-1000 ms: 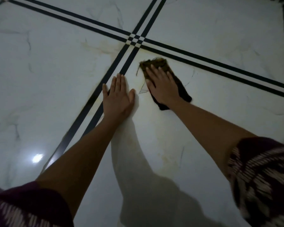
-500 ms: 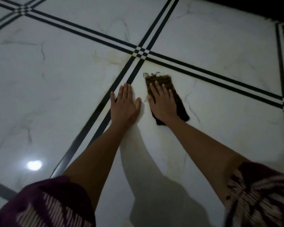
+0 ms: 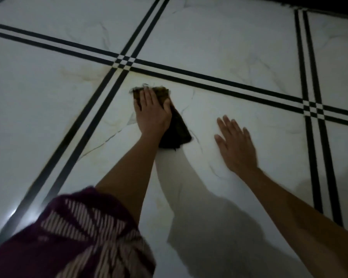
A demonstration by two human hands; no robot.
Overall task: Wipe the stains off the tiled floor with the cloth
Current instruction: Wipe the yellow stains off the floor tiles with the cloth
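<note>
left hand (image 3: 152, 113): flat, fingers straight, pressing the dark brown frayed cloth (image 3: 178, 130)
right hand (image 3: 235, 145): spread, palm down, holding nothing
cloth: on the white marble-look tiled floor (image 3: 249, 57), near yellowish stains (image 3: 84, 77)

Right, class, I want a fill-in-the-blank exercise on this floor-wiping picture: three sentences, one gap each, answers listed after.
1. The left hand presses flat on the cloth, while the right hand holds ____.
2. Both hands lie on the same white ____.
3. The stripes bordering the tiles are coloured ____.

Missing words: nothing; tile; black.
</note>
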